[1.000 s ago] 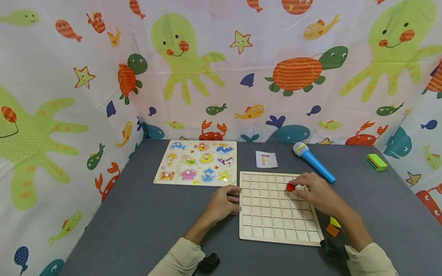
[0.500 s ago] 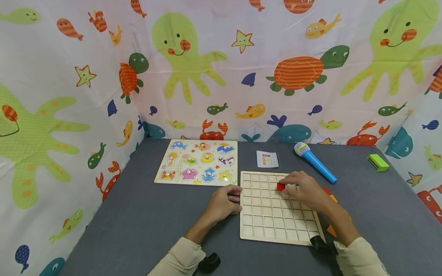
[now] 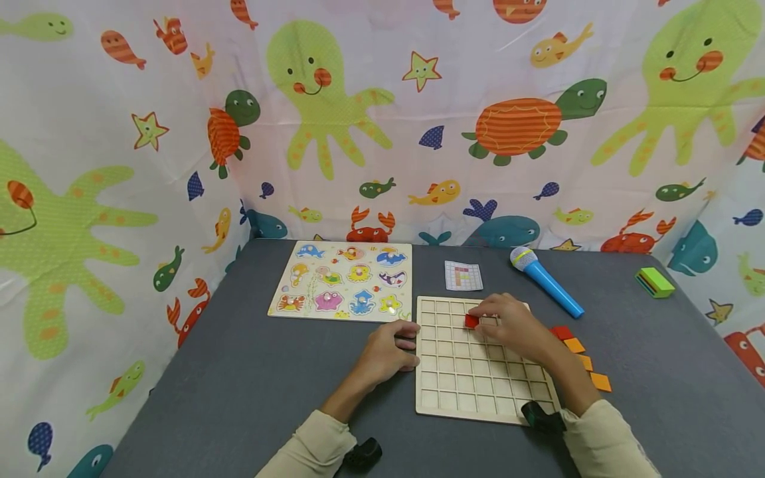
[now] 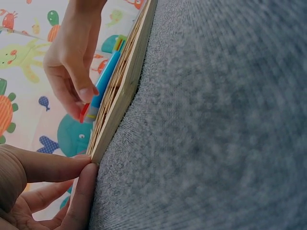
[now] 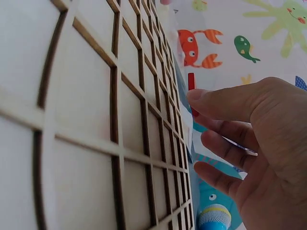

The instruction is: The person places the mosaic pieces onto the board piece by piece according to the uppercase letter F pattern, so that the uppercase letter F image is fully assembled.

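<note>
A light wooden grid board [image 3: 454,401] lies on the grey table, its square cells bare where they show. My left hand [image 3: 385,348] touches the board's left edge with thumb and fingertips; the left wrist view has two fingertips [image 4: 86,165] against that edge. Above the upper part of the board, my right hand [image 3: 508,324] pinches a small red tile [image 3: 471,321] between thumb and fingers. The right wrist view shows this tile edge-on and thin, with the other fingers loosely bent. Part of the board is hidden beneath the right hand and forearm.
Right of the board lie a red tile [image 3: 562,332] and several orange tiles [image 3: 600,382], partly behind the forearm. Beyond the board are a sea-animal peg puzzle [image 3: 340,282], a printed pattern card [image 3: 463,276] and a blue toy microphone [image 3: 550,284]. A green-topped block stack [image 3: 655,282] stands far right.
My right hand has moved left over the board, carrying the red tile. More red and orange tiles show beside the forearm. The left hand stays at the board's edge.
</note>
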The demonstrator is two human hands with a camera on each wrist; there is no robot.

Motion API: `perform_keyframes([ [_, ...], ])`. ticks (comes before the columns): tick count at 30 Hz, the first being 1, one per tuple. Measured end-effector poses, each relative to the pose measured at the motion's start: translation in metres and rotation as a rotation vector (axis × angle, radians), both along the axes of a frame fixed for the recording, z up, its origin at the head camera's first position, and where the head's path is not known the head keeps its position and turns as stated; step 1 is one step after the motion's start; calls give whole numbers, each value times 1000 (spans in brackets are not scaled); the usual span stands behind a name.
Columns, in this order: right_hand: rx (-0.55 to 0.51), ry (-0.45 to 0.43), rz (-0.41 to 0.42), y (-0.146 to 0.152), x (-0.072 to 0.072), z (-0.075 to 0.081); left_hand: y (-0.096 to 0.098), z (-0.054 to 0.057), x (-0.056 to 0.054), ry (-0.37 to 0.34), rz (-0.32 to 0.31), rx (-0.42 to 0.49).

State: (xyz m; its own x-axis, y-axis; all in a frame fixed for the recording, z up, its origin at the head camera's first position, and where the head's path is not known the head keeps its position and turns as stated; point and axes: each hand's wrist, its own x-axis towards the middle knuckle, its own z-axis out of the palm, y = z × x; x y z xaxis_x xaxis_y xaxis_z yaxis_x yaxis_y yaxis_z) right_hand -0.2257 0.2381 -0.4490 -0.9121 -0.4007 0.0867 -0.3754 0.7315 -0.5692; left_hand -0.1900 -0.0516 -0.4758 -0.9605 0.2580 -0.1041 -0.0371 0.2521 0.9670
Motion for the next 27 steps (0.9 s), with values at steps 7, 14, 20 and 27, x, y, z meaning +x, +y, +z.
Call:
perform_keyframes([
  [7,5,-40,14,-9,-9,-3,-1,0,-1,-2,-4,7],
  [14,30,-58,-8,-19,-15,-5,-1,-3,-2,-1,-4,0],
  [20,56,-80,-20,-23,-19,-6,0,-3,-2,-1,-1,-2],
  [27,78,-66,-21,-23,-20,-5,0,-1,-2,5,-3,-9],
])
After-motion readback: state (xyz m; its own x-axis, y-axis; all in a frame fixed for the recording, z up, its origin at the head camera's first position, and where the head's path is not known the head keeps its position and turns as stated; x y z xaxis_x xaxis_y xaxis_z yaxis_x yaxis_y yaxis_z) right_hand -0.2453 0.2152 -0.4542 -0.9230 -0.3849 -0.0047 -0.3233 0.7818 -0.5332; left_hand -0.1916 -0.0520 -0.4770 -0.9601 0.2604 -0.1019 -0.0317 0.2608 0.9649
